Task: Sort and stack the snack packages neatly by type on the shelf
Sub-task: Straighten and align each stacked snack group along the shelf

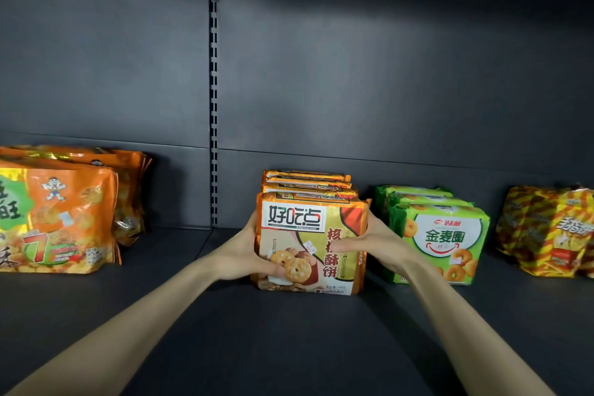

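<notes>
Both hands clamp front walnut-cookie pack (311, 243) upright mid-shelf: left hand (249, 255) on left edge, right hand (374, 239) on right edge, thumb on face. Likely squaring it against same-type row (307, 183) behind; green packs (438, 235) just beside.

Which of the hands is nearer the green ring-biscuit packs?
The right. The right hand grips the right edge of the walnut-cookie pack, just beside the green ring-biscuit packs. The left hand holds that pack's left edge, on its far side from them.
</notes>
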Motion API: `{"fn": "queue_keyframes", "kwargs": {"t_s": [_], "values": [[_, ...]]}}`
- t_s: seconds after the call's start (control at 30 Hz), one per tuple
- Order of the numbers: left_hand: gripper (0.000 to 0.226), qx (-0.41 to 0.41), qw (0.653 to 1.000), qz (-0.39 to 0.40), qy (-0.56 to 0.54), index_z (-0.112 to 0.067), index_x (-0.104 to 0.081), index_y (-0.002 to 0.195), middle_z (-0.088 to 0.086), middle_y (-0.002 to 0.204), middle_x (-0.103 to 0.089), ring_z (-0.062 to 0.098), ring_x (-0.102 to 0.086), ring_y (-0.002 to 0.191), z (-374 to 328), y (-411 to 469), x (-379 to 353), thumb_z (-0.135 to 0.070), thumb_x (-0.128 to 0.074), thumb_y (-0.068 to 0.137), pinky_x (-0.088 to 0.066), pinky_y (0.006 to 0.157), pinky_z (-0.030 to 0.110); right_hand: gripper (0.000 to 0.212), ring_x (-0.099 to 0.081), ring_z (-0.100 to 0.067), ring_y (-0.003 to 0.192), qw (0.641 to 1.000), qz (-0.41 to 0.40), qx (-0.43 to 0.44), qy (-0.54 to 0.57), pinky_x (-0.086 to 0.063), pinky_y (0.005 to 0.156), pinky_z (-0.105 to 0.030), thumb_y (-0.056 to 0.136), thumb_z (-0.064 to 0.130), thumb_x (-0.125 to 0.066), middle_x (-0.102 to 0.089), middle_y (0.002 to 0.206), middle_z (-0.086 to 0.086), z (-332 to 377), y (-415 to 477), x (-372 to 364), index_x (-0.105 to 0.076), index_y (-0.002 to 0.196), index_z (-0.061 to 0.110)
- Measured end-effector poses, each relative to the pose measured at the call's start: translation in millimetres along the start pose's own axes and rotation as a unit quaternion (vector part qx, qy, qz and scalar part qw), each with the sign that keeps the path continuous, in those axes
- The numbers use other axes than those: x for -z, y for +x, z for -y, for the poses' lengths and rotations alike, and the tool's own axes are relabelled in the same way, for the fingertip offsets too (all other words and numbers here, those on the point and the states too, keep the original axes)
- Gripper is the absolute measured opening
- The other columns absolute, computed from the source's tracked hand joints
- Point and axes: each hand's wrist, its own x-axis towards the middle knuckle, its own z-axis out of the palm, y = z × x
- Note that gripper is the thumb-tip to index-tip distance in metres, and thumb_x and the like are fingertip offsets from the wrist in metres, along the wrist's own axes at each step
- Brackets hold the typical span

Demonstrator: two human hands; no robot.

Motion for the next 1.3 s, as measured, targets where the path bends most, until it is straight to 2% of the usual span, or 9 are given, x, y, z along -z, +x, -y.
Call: {"fn": "queue_keyframes", "kwargs": {"t_s": [0.1, 0.17, 0.23, 0.4, 0.53, 0.73, 0.87, 1.17, 1.3], "values": [[0.112, -0.004, 1.0, 0.005, 0.0, -0.04, -0.007, 0.142, -0.013, 0.126, -0.055, 0.0, -0.057, 0.113, 2, 3, 3, -0.005, -0.083, 0.067, -0.052, 0.088, 0.019, 0.12, -0.063, -0.013, 0.112, 1.0, 0.009, -0.02, -0.021, -0.045, 0.103, -0.043, 0.043, 0.028, -0.096, -0.062, 0.126, 0.004, -4, 8, 3, -0.026, 0.141, 0.026], [0.117, 0.004, 1.0, 0.019, 0.002, -0.039, -0.004, 0.142, -0.014, 0.126, -0.055, -0.005, -0.057, 0.111, 4, 5, 3, -0.007, -0.085, 0.064, -0.051, 0.082, 0.013, 0.127, -0.062, -0.014, 0.113, 0.999, 0.025, -0.031, -0.017, -0.044, 0.104, -0.043, 0.043, 0.028, -0.095, -0.062, 0.127, 0.004, -5, 12, 4, -0.018, 0.144, 0.029], [0.116, 0.012, 0.999, 0.039, 0.001, -0.039, -0.005, 0.142, -0.015, 0.125, -0.055, -0.008, -0.056, 0.11, 7, 7, 4, -0.007, -0.085, 0.063, -0.05, 0.081, 0.012, 0.122, -0.062, -0.014, 0.113, 0.998, 0.053, -0.031, -0.005, -0.047, 0.101, -0.039, 0.047, 0.024, -0.091, -0.063, 0.126, 0.003, -4, 14, 5, -0.018, 0.145, 0.026], [0.109, 0.025, 0.998, 0.05, 0.003, -0.037, -0.013, 0.141, -0.011, 0.127, -0.057, 0.005, -0.055, 0.118, 15, 12, 6, -0.012, -0.086, 0.063, -0.049, 0.098, 0.027, 0.096, -0.063, -0.015, 0.112, 0.996, 0.086, -0.021, 0.014, -0.053, 0.085, -0.025, 0.054, 0.022, -0.084, -0.066, 0.122, 0.003, -2, 15, 0, -0.038, 0.138, 0.022], [0.111, 0.025, 0.999, 0.046, 0.007, -0.038, -0.011, 0.142, -0.012, 0.127, -0.057, 0.004, -0.055, 0.117, 19, 11, 11, -0.015, -0.086, 0.063, -0.05, 0.092, 0.02, 0.089, -0.064, -0.014, 0.11, 0.996, 0.084, -0.016, 0.018, -0.053, 0.08, -0.019, 0.054, 0.023, -0.082, -0.068, 0.119, 0.004, 1, 17, -7, -0.044, 0.135, 0.021], [0.109, 0.022, 0.999, 0.032, 0.0, -0.036, -0.016, 0.141, -0.013, 0.121, -0.06, 0.002, -0.059, 0.111, 26, 6, 22, -0.013, -0.087, 0.062, -0.052, 0.086, 0.018, 0.082, -0.064, -0.016, 0.111, 0.996, 0.082, -0.014, 0.023, -0.054, 0.082, -0.022, 0.063, 0.013, -0.079, -0.068, 0.12, 0.002, 4, 23, -20, -0.044, 0.136, 0.021], [0.107, 0.026, 0.999, 0.019, -0.01, -0.032, -0.02, 0.14, -0.01, 0.117, -0.064, 0.002, -0.061, 0.108, 34, -1, 34, -0.01, -0.087, 0.06, -0.053, 0.083, 0.018, 0.088, -0.063, -0.018, 0.114, 0.996, 0.085, -0.014, 0.023, -0.051, 0.092, -0.032, 0.06, 0.02, -0.082, -0.066, 0.124, 0.0, 8, 29, -34, -0.042, 0.138, 0.021], [0.107, 0.027, 0.999, 0.016, -0.013, -0.031, -0.022, 0.141, -0.008, 0.118, -0.065, 0.003, -0.061, 0.109, 48, -17, 64, -0.009, -0.088, 0.06, -0.054, 0.085, 0.021, 0.085, -0.063, -0.019, 0.114, 0.995, 0.091, -0.009, 0.028, -0.049, 0.098, -0.039, 0.061, 0.02, -0.081, -0.065, 0.124, -0.002, 16, 43, -65, -0.042, 0.137, 0.021], [0.102, 0.021, 1.0, 0.011, -0.018, -0.03, -0.024, 0.138, -0.007, 0.116, -0.065, -0.001, -0.062, 0.107, 50, -22, 70, -0.005, -0.086, 0.062, -0.054, 0.078, 0.017, 0.082, -0.063, -0.017, 0.113, 0.996, 0.089, -0.014, 0.029, -0.047, 0.1, -0.04, 0.066, 0.015, -0.08, -0.065, 0.124, 0.0, 18, 48, -74, -0.041, 0.138, 0.021]]}}
